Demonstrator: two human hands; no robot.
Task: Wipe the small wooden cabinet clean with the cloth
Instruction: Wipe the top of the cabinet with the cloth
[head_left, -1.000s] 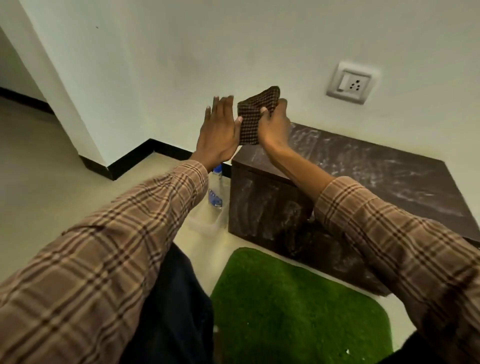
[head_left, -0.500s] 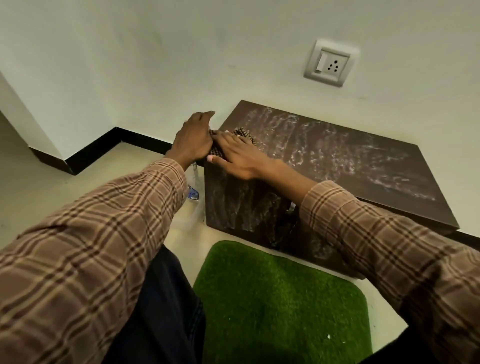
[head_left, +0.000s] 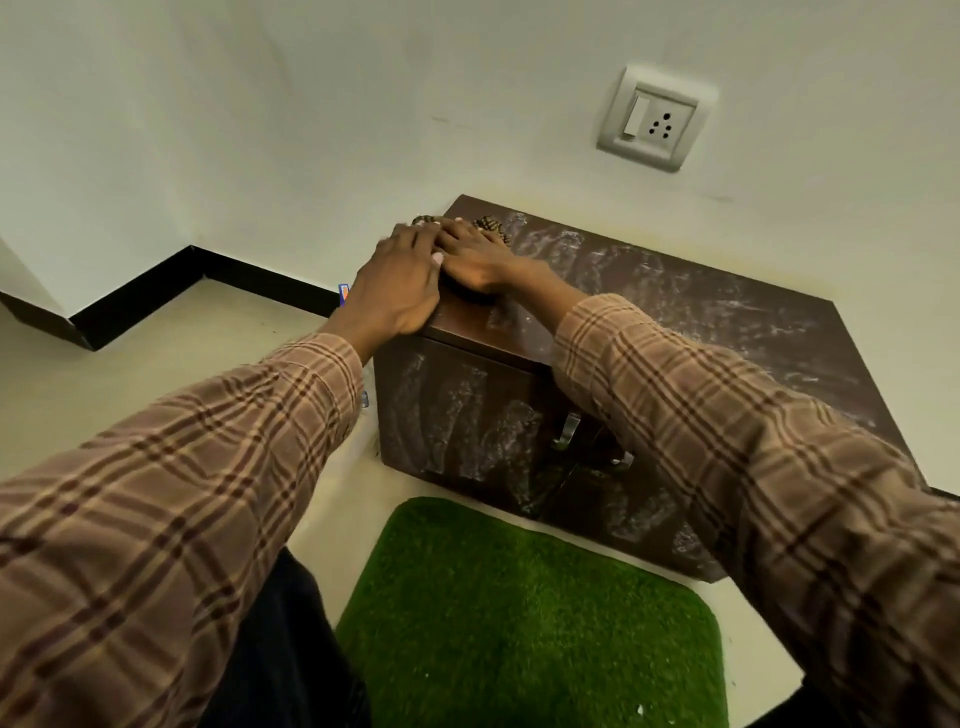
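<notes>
2 flat hands (head_left: 400, 280) (head_left: 475, 254), fingers spread, press checked cloth (head_left: 488, 225) onto dusty wooden cabinet (head_left: 675, 322).

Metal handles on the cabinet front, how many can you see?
2. One handle sits near the middle of the cabinet front; the other handle is just to its right, partly hidden by the right sleeve. More could be covered by that arm.

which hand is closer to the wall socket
Right. The right hand lies flat on the cabinet top's far left corner, below and left of the wall socket. The left hand sits further left, at the cabinet's edge.
</notes>
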